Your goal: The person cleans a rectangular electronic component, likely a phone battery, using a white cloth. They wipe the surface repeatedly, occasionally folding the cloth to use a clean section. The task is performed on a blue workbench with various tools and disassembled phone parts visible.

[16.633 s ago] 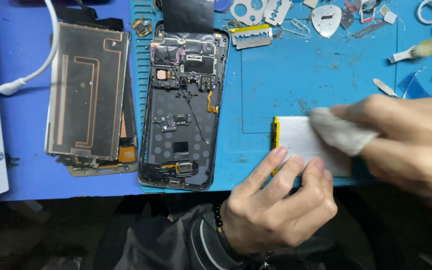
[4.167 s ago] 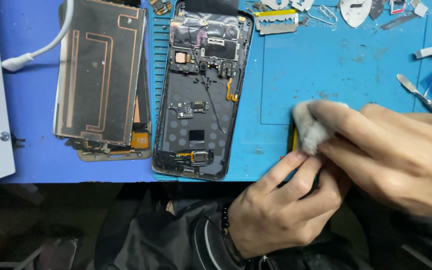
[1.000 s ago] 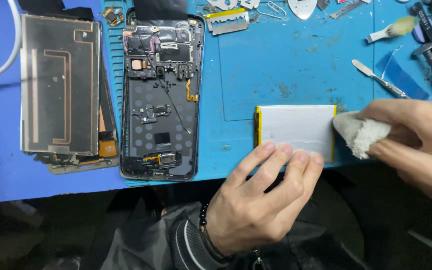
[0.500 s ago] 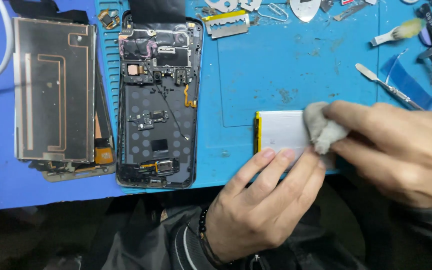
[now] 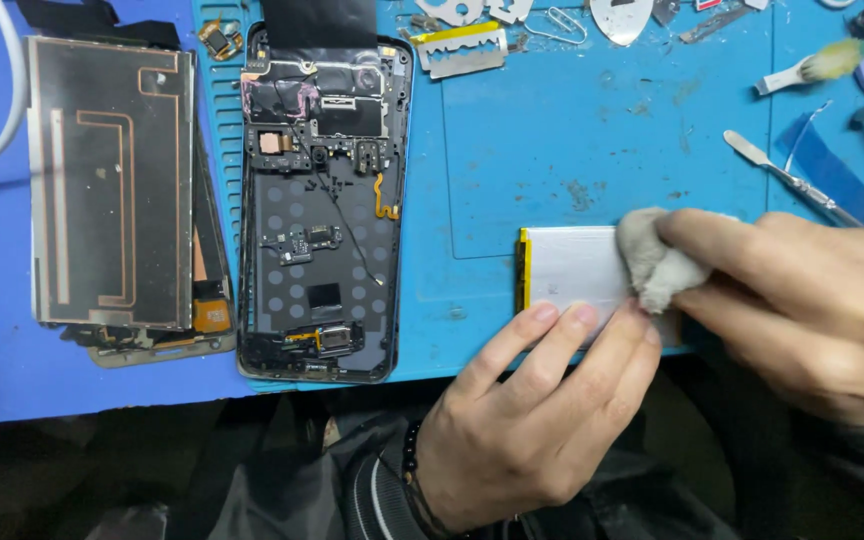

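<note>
Your right hand (image 5: 802, 300) pinched a grey cloth wad (image 5: 652, 262) against the silvery, yellow-edged phone battery (image 5: 572, 270) on the blue tabletop mat (image 5: 592, 150); your left hand (image 5: 527, 420) lay open, its fingers (image 5: 552, 330) steadying the battery's near edge.

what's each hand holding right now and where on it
The right hand pinches a small grey-white wad at its back end, pressing it on the flat silver battery. The left hand's fingers pin the battery's near edge.

One battery (image 5: 572, 268), one wad (image 5: 652, 262), two hands (image 5: 522, 430)
</note>
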